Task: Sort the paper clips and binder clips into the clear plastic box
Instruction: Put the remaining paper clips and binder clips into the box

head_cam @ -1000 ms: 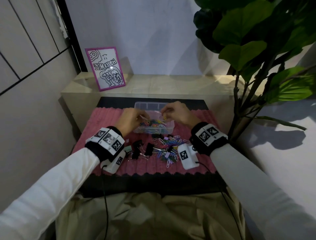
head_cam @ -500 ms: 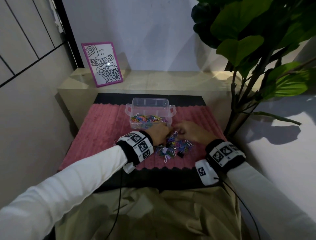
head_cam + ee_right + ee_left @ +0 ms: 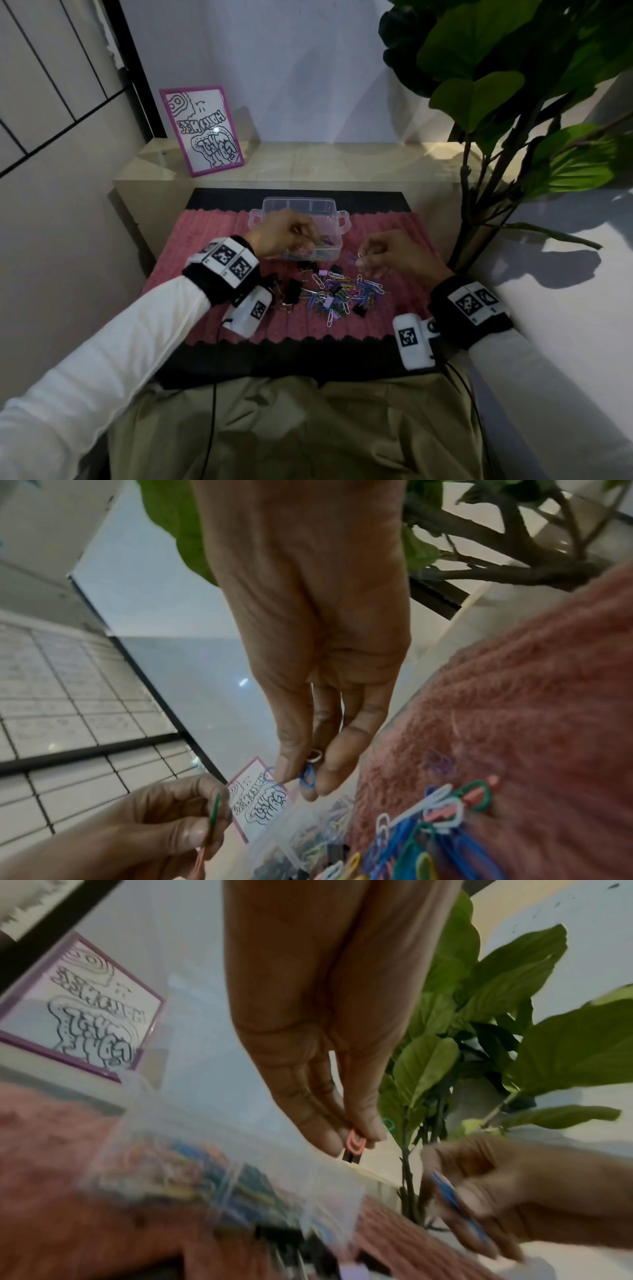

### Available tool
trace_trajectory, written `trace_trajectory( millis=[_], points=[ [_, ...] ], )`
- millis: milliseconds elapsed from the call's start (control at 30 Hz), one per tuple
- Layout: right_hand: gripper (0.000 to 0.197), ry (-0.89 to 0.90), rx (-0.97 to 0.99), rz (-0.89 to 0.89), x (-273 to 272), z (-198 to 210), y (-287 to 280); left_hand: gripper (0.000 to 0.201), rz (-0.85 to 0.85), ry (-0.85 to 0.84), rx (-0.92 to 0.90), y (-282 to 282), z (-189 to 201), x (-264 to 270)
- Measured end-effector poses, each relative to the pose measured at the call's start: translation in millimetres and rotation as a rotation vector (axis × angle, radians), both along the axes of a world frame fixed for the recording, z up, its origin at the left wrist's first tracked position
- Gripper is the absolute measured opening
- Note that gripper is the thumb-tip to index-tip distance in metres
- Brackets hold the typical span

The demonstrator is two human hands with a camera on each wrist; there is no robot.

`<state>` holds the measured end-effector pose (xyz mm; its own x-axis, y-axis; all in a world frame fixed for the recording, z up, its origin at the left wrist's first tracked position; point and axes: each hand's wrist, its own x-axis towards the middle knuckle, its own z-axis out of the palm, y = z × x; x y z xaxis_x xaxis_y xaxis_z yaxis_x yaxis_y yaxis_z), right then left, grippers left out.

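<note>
My left hand (image 3: 284,233) pinches paper clips (image 3: 356,1144) over the box (image 3: 337,219); my right hand (image 3: 390,253) pinches others. Light, slippery wire: I'd grip the loops.

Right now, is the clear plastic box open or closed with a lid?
Open. The clear plastic box shows no lid on top in the head view; colored paper clips lie inside, and the left hand reaches over its rim.

Not much to read here tbh. The purple-framed picture (image 3: 202,130) on the ledge's left end has bubble lettering, but it shows mirrored and I can't make out any word. The wrist bands (image 3: 224,262) only carry black-and-white square code markers, no letters or numbers.
</note>
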<state>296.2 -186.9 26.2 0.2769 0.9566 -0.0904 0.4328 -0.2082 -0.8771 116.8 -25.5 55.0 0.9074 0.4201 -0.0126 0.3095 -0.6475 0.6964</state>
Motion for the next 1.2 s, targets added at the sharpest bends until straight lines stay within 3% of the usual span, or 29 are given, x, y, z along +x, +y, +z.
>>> trace_trajectory(
  millis=[133, 233, 400, 533, 633, 700, 767, 867, 933, 1067, 1200],
  points=[
    [0.01, 0.005, -0.029, -0.002, -3.9, -1.9, 0.2, 0.01, 0.144, -0.064, 0.189, 29.1, 8.3, -1.5],
    [0.006, -0.007, -0.006, -0.015, -8.4, 3.2, 3.9, 0.014, 0.156, 0.025, 0.293, 42.1, 3.5, -3.8],
    [0.008, -0.071, 0.1, -0.082, -12.9, 24.1, 45.8, 0.016, 0.182, 0.082, 0.338, 43.4, -7.5, -7.5],
    [0.016, -0.188, 0.011, -0.016, -22.2, 31.1, 72.5, 0.017, 0.193, -0.004, 0.41, 30.2, -7.0, -8.1],
    [0.024, -0.4, 0.038, 0.006, -26.3, 29.7, 62.8, 0.018, 0.064, -0.032, 0.397, 0.1, -1.8, -4.4],
    [0.017, -0.532, 0.103, 0.01, -22.3, 24.2, 44.1, 0.02, -0.082, 0.099, 0.281, -20.4, -2.7, 1.8],
    [0.011, -0.654, 0.013, 0.057, -14.7, 16.4, 21.7, 0.021, -0.229, 0.264, 0.249, -35.3, -8.7, 13.0],
    [0.024, -0.639, -0.295, 0.147, -10.0, 4.5, -4.1, 0.035, -0.309, 0.431, 0.353, -49.3, -19.6, 32.8],
    [0.037, -0.63, -0.36, 0.183, -11.4, -6.0, -8.6, 0.04, -0.314, 0.474, 0.414, -55.3, -23.6, 44.0],
    [0.026, -0.527, -0.241, 0.159, -14.2, -19.7, -6.3, 0.039, -0.265, 0.504, 0.42, -60.2, -26.5, 54.4],
    [0.01, -0.507, -0.114, 0.061, -2.8, -11.0, -7.8, 0.022, -0.252, 0.422, 0.34, -55.8, -25.9, 57.0]
  ],
)
